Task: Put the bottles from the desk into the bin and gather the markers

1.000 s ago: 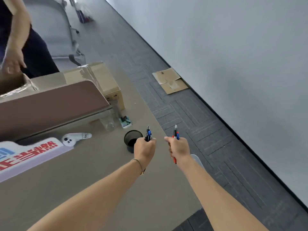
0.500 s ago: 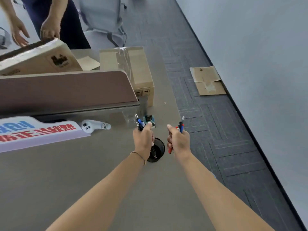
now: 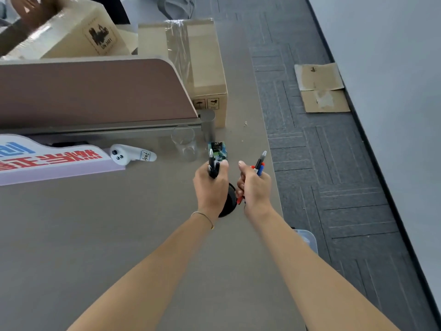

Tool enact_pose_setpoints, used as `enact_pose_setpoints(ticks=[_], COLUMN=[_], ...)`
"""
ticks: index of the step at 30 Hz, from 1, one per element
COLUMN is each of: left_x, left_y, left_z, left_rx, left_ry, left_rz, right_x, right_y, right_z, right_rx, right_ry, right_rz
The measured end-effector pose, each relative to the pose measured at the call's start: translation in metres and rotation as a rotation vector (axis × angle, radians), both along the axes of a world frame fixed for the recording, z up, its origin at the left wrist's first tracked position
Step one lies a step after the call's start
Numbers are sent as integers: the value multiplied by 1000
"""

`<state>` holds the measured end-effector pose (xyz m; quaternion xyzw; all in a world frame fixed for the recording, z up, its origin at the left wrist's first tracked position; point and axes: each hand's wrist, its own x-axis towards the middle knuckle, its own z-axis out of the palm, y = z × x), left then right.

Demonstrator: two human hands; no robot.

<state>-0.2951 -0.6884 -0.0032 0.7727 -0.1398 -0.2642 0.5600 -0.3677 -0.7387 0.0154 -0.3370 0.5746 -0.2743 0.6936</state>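
My left hand [image 3: 210, 187] grips a bunch of black markers [image 3: 212, 164], tips pointing up, above the grey desk [image 3: 119, 235]. My right hand [image 3: 254, 187] grips red, blue and black markers [image 3: 259, 164] just to the right. A black mesh pen cup [image 3: 230, 199] stands on the desk between and under both hands, mostly hidden by them. A clear plastic bin [image 3: 307, 238] shows at the desk's right edge, partly behind my right forearm. No bottle is in view.
A clear glass [image 3: 185, 144], a small colourful packet [image 3: 218, 149] and a white controller [image 3: 131, 155] lie near a brown divider [image 3: 95, 91]. A printed sign [image 3: 47, 158] sits at left. Cardboard boxes [image 3: 205, 68] stand behind; another person's hand [image 3: 31, 8] holds one. Flattened cardboard [image 3: 319, 88] lies on the floor.
Both hands, still holding markers, have come over the pen cup, which now sits beneath them. The view has swung left and down over the desk.
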Motion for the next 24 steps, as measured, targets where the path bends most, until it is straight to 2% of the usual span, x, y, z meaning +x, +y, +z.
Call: enact_pose_setpoints(ticks=[7, 15, 24], left_x=[-4, 4, 17], left_y=[14, 25, 62], left_z=[-9, -4, -11], left_rx=[4, -42, -41], left_ry=[-47, 91, 200], left_rz=[-28, 54, 85], right_x=[5, 9, 13], right_y=[-2, 7, 22], right_z=[-1, -7, -17], right_rx=[24, 15, -218], right_ry=[-64, -112, -99], right_rz=[-23, -26, 103])
